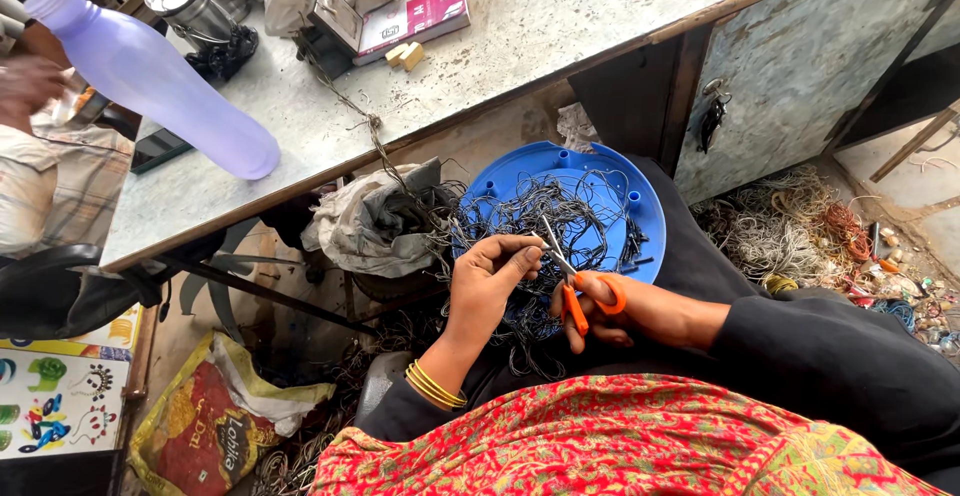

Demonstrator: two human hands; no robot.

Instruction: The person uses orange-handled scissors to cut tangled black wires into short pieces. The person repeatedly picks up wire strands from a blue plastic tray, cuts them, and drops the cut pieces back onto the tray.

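glossy plastic tray [600,161], seemingly metal scissor blades [556,244]

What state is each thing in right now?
Scissors: blades open, held in right hand.
Left hand: pinching a thin dark wire at the blades.
Blue tray: on the lap, piled with tangled wires.
Lilac bottle: capped, tilted over the table.

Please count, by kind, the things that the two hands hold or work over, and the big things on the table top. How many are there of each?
Scissors with orange handles, in the right hand: 1
Blue round tray under the tangle of thin dark wires, which the left hand pinches: 1
Lilac plastic bottle: 1
Steel cups: 2
Total: 5
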